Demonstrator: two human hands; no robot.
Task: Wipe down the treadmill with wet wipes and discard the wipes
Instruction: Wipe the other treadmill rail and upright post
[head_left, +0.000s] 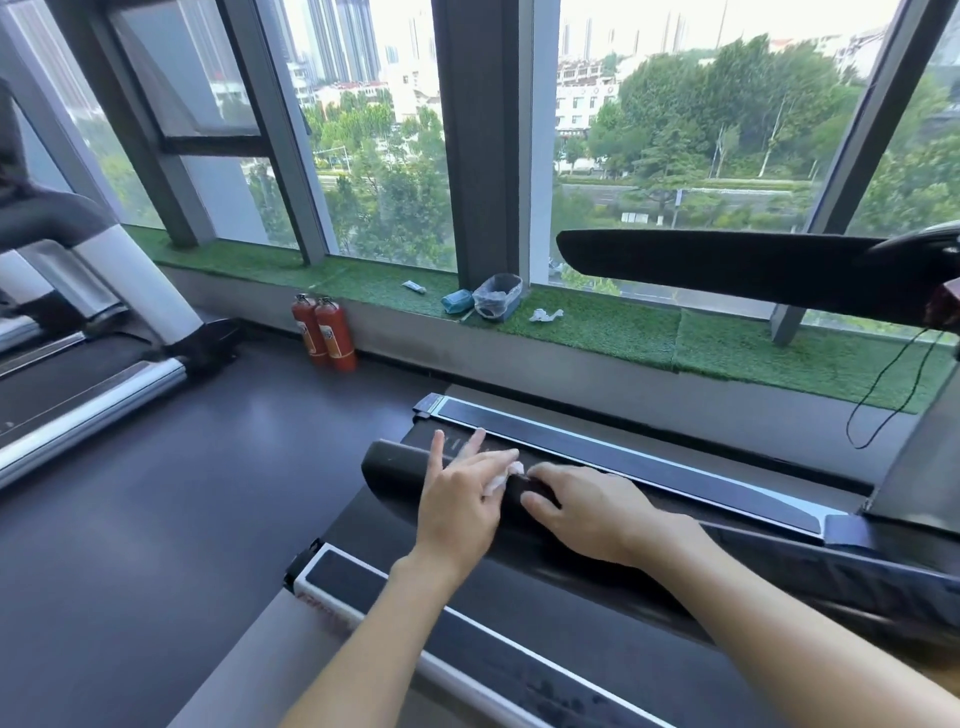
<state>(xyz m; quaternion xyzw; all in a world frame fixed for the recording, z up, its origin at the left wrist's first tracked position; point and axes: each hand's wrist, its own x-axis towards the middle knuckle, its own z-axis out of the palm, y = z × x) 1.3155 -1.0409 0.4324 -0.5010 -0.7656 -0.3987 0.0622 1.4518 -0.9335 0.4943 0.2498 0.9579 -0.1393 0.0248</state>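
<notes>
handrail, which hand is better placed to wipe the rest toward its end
Left. The left hand presses the wipe on the handrail, nearer its free end; the right hand only grips it.

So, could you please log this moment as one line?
left hand presses wipe on handrail | right hand grips handrail | phase: wiping

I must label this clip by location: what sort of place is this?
Probably a gym on an upper floor: the right hand grips a treadmill handrail, another treadmill stands at the left, and the windows look down on trees.
</notes>
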